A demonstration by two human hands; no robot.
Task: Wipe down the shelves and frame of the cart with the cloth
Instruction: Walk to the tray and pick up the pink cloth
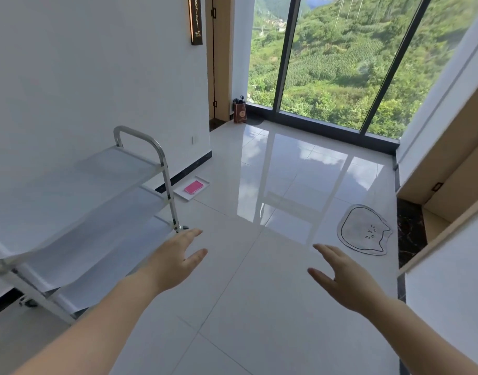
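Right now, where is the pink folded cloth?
In the head view, the pink folded cloth lies on a flat white tray on the floor by the wall, just right of the metal three-shelf cart, beyond the left hand.

silver cart (pixel 97 201), pink cloth (pixel 193 187)

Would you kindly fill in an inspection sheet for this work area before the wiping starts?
Surface: glossy tiled floor, bare in the middle.
Job's things: steel cart by the left wall, shelves empty; pink cloth on a white tray on the floor beyond it.
Clutter: cat-shaped mat; paper bag in the corner.
Grippers: left hand and right hand open, holding nothing.
Cables: nothing seen.
Surroundings: tall window onto green hills.
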